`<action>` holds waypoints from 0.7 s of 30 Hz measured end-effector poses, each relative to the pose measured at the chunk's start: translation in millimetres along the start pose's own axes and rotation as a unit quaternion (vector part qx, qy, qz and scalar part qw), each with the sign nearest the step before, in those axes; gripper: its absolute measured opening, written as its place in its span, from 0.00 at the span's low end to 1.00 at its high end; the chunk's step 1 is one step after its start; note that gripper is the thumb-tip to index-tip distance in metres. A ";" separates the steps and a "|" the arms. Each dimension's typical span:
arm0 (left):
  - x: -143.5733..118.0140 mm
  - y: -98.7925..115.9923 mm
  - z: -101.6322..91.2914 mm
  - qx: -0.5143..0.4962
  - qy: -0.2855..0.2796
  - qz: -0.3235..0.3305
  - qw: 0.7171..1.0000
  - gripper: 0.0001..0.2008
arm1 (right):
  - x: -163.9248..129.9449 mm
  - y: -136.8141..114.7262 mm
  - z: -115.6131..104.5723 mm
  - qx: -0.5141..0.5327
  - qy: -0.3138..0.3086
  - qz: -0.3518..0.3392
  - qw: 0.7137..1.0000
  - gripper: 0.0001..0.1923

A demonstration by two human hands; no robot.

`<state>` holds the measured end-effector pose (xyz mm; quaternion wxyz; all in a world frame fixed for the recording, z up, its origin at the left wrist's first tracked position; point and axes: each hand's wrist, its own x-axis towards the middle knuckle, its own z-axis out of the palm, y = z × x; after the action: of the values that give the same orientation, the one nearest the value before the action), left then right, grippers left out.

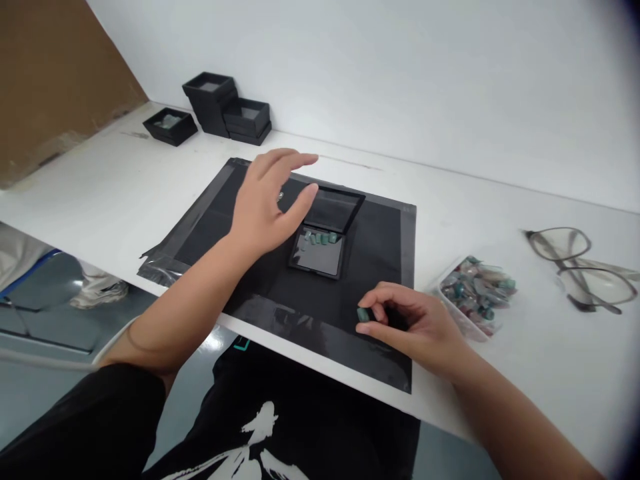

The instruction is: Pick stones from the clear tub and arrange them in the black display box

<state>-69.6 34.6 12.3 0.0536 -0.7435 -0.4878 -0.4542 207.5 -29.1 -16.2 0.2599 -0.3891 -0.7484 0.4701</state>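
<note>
Green bead (363, 314) – right hand (415, 323) pinching it, long axis left-right

open case (324, 241) on mat (380, 253); bead tub (475, 290) right, glasses (580, 267) beyond

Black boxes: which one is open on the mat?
The hinged black box on the black mat, under the left hand, lid up, green stones inside. The other black boxes sit by the wall.
</note>
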 end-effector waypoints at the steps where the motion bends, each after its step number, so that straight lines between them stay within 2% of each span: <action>1: -1.2 -3.9 4.7 0.019 -0.030 -0.022 0.999 0.20 | 0.4 -0.1 1.0 -0.010 -0.004 -0.003 1.000 0.09; 4: -7.7 -12.0 21.9 0.032 -0.111 -0.097 0.989 0.26 | 0.3 -0.1 1.4 -0.040 -0.010 -0.009 0.999 0.09; 6: -11.1 -15.1 32.0 0.003 -0.148 -0.135 0.980 0.24 | -0.2 -0.2 0.5 -0.055 -0.008 -0.010 0.998 0.09; 11: -14.0 -14.3 41.7 -0.067 -0.147 -0.173 0.972 0.13 | -1.0 -0.4 -0.5 -0.065 0.017 0.002 0.998 0.10; 15: -17.7 -2.4 38.5 -0.127 -0.168 -0.172 0.962 0.09 | -0.7 0.8 0.5 -0.060 0.044 -0.003 0.997 0.11; 21: -24.5 15.6 37.2 -0.217 -0.235 -0.116 0.940 0.09 | 3.0 1.3 -1.0 -0.067 0.106 -0.035 0.991 0.10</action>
<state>-37.1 29.3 -21.5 -0.2786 -0.7609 -0.4589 -0.3646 207.0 -25.8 -16.9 0.3274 -0.4263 -0.7600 0.3654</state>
